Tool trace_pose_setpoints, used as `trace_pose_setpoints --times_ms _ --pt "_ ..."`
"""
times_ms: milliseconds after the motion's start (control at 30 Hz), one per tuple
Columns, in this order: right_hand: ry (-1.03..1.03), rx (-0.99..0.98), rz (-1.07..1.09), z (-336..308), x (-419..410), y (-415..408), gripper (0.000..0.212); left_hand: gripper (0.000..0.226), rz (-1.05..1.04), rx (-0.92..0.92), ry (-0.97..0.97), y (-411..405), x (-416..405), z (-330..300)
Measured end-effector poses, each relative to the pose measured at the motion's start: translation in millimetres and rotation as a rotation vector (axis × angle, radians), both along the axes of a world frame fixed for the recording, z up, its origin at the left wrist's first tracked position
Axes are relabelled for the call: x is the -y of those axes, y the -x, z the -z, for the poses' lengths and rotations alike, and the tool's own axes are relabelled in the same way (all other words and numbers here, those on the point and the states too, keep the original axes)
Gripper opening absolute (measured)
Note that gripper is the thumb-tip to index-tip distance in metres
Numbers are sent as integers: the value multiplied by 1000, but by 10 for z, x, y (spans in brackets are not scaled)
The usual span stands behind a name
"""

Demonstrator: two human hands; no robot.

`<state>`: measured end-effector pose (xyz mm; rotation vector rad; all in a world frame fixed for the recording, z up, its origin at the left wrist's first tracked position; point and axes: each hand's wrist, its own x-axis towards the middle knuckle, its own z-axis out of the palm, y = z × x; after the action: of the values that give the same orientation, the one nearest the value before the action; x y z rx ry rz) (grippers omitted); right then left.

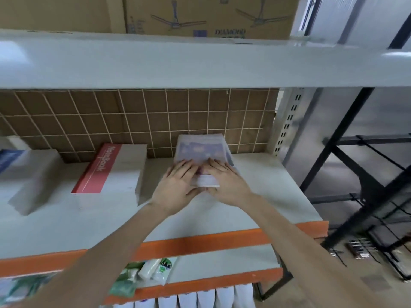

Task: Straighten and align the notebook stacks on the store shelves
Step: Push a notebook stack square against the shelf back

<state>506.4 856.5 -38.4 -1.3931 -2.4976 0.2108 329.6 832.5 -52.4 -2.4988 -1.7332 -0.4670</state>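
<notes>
Both hands rest on a purple-covered notebook stack [201,152] at the far right of the white shelf [266,187], against the wire grid [133,121]. The left hand [178,185] and right hand [224,181] lie flat on top, fingers straight, thumbs at the near edge. A red-spined notebook stack [106,172] sits well apart to the left.
</notes>
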Motion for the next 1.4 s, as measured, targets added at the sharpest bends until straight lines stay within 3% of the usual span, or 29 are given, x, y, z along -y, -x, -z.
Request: trace_pose_setpoints --times_ms 200,400,567,667,933,1400 --pt "101 -202 110 35 28 -440 74 69 -211 351 43 191 178 -20" --pt "165 -461 196 55 64 -527 63 61 -282 403 79 213 229 20" --pt "201 -589 286 75 43 -549 54 59 -420 315 41 156 154 54" --pt "212 -667 293 86 44 -528 47 57 -365 401 59 135 108 82" --pt "179 -705 296 101 67 -472 41 58 -260 641 136 61 41 136" --pt "170 -622 266 90 212 -333 39 57 -194 751 172 19 95 145"
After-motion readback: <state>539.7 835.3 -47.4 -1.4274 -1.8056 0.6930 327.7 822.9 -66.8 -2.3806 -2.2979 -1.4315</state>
